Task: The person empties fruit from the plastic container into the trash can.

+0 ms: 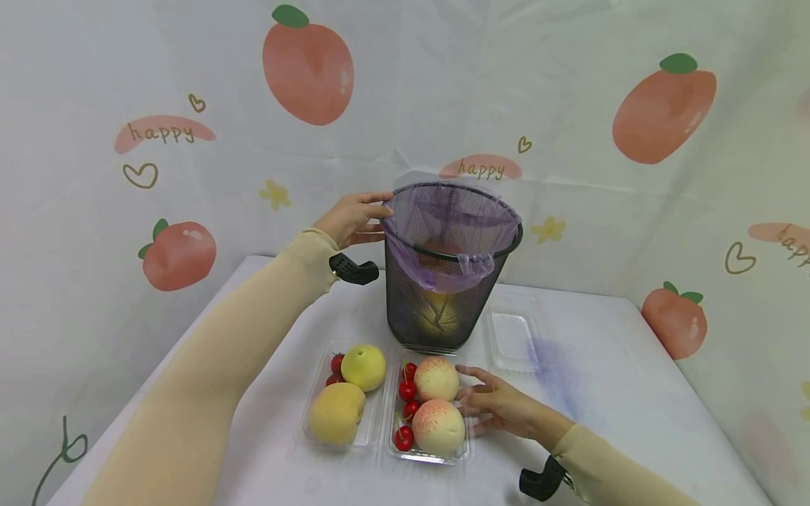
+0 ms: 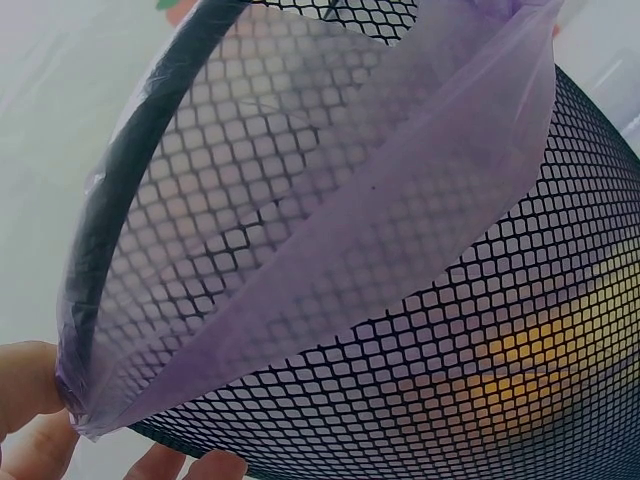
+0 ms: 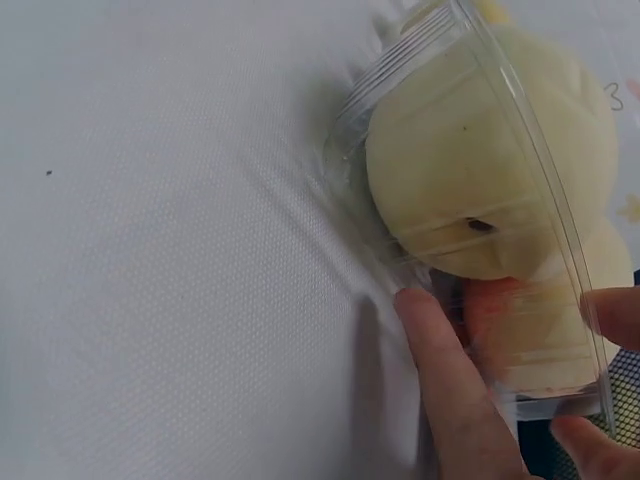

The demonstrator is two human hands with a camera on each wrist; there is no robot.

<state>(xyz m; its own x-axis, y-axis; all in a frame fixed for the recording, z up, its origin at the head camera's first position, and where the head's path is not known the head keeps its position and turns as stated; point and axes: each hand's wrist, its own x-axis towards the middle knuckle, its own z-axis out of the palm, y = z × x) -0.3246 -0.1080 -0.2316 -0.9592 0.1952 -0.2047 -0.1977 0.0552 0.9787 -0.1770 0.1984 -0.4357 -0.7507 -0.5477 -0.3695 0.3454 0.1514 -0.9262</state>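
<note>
At the left side of the bin my left hand (image 1: 356, 219) grips the rim, with fingertips at the purple bag (image 2: 400, 230) folded over it. The bin (image 1: 405, 302) is black mesh and stands upright; yellow and orange shapes show through the mesh. My right hand (image 1: 503, 407) is beside the right clear container (image 1: 436, 458), fingers spread and fairly straight, tips right at its side wall. In that container lie two peaches (image 1: 438, 426) and several red cherries (image 1: 408, 391). The right wrist view shows fingertips along the plastic edge, close to a pale peach (image 3: 450, 170).
Left of that container is another clear container (image 1: 373, 436) with a yellow-green pear-like fruit (image 1: 363, 367), a yellow mango-like fruit (image 1: 335, 413) and small red fruits (image 1: 337, 363). A clear container (image 1: 512, 341) lies right of the bin. A printed cloth (image 1: 569, 84) hangs behind the white table (image 1: 620, 393).
</note>
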